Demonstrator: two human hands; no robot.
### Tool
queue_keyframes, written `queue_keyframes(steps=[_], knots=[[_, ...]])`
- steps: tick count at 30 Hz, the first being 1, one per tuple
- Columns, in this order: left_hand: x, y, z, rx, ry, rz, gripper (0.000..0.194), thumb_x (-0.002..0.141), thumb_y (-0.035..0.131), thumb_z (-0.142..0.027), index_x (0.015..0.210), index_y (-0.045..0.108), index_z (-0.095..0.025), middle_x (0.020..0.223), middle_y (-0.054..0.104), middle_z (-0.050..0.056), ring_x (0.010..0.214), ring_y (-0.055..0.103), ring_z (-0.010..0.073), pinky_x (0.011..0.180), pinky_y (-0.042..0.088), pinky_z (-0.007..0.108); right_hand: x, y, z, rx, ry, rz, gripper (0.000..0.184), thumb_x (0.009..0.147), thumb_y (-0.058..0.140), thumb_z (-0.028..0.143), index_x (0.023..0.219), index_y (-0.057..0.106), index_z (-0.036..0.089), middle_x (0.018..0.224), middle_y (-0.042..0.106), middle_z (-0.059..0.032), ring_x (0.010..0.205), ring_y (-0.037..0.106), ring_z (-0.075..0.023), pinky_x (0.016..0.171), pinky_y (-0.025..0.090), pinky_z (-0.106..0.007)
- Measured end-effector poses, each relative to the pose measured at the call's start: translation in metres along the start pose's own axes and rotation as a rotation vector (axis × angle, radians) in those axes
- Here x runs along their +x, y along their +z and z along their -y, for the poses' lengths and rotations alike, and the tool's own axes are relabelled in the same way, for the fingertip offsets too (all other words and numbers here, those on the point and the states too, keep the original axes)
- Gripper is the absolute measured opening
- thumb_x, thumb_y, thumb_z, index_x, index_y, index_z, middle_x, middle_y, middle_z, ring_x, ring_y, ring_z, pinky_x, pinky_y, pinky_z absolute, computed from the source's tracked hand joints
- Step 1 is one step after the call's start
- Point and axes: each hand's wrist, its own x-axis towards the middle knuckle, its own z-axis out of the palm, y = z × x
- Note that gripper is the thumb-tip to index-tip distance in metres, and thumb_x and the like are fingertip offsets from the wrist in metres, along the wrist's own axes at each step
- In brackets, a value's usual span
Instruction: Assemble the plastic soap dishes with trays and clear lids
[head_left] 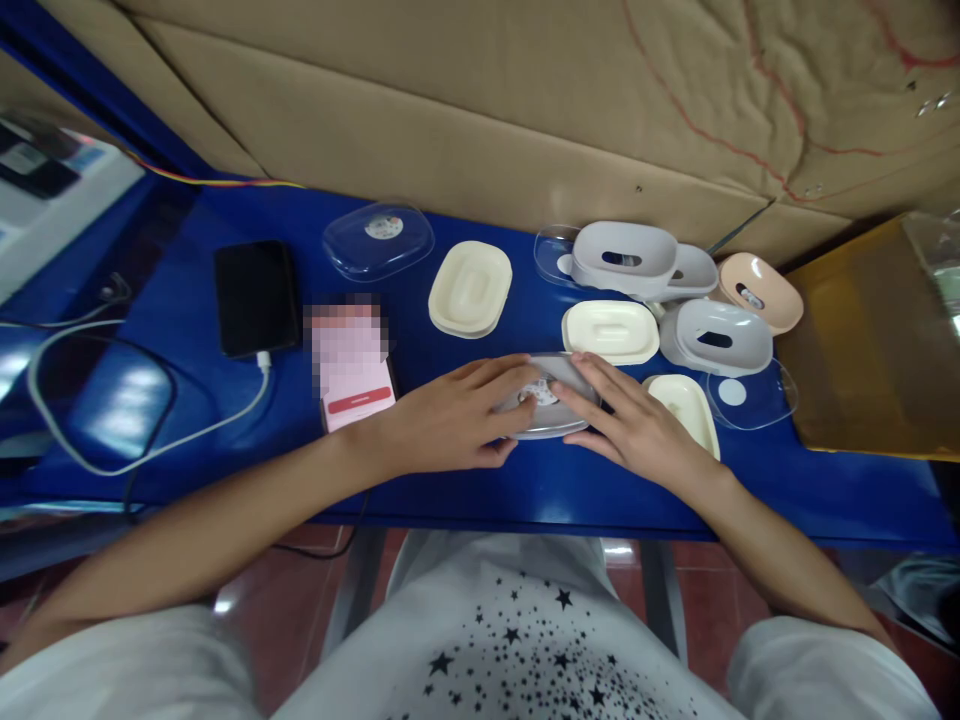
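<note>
Head view: we hold a grey oval soap dish [561, 372] between our hands on the blue desk [840, 495]; the left hand [450, 420] and right hand [634, 425] lie spread, fingers pressing over its rim from either side.

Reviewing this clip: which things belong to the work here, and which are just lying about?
Work: left hand, right hand, grey oval plastic box between them; cream boxes, grey boxes, peach box, clear lids.
Lying about: black phone, white charging cable, pixelated pink item.
</note>
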Motion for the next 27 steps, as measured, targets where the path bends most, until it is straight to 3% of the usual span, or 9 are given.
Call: queue_keyframes(steps=[8,13,16,21,24,27], knots=[[0.002,0.008,0.001,-0.003,-0.097,-0.033,0.036,0.102,0.076,-0.034,0.129,0.062,-0.013,0.154,0.055,0.027,0.151,0.055,0.0432,0.117,0.059,0.06,0.002,0.002,0.008,-0.143,-0.002,-0.003,0.105,0.104,0.073,0.037,0.18,0.002,0.029,0.18,0.033,-0.0199,0.162,0.044,-0.0398,0.127,0.051,-0.058],[0.001,0.007,0.009,-0.124,-0.117,-0.061,0.038,0.103,0.074,-0.03,0.136,0.061,-0.018,0.156,0.054,0.024,0.153,0.054,0.0398,0.119,0.057,0.062,0.005,0.008,0.015,-0.125,0.053,-0.039,0.103,0.105,0.072,0.034,0.18,0.002,0.031,0.183,0.022,-0.0169,0.163,0.041,-0.0414,0.128,0.049,-0.061],[0.0,0.003,0.013,-0.199,-0.168,-0.021,0.046,0.103,0.074,-0.034,0.143,0.055,-0.022,0.162,0.049,0.022,0.155,0.053,0.0364,0.119,0.059,0.058,0.006,0.009,0.015,-0.102,0.073,-0.04,0.103,0.105,0.071,0.035,0.18,0.001,0.033,0.184,0.022,-0.0154,0.162,0.043,-0.0416,0.129,0.048,-0.062],[-0.001,0.0,0.015,-0.224,-0.211,0.04,0.046,0.105,0.072,-0.039,0.143,0.053,-0.021,0.173,0.037,0.025,0.161,0.045,0.0368,0.125,0.053,0.057,0.005,0.009,0.014,-0.1,0.095,-0.04,0.104,0.104,0.072,0.039,0.18,0.001,0.034,0.182,0.03,-0.0151,0.158,0.049,-0.0413,0.128,0.049,-0.063],[0.0,0.003,0.018,-0.204,-0.167,0.035,0.046,0.107,0.068,-0.039,0.145,0.053,-0.018,0.173,0.038,0.027,0.164,0.041,0.0386,0.129,0.047,0.062,0.003,0.01,0.015,-0.101,0.099,-0.063,0.102,0.104,0.072,0.039,0.18,0.004,0.033,0.179,0.039,-0.016,0.157,0.051,-0.0391,0.127,0.05,-0.06],[0.0,0.006,0.02,-0.19,-0.152,0.035,0.058,0.107,0.068,-0.042,0.155,0.047,-0.018,0.172,0.039,0.028,0.163,0.042,0.0403,0.128,0.046,0.064,0.003,0.011,0.016,-0.104,0.099,-0.08,0.102,0.104,0.072,0.039,0.18,0.005,0.033,0.178,0.042,-0.0151,0.155,0.053,-0.0382,0.127,0.051,-0.06]])
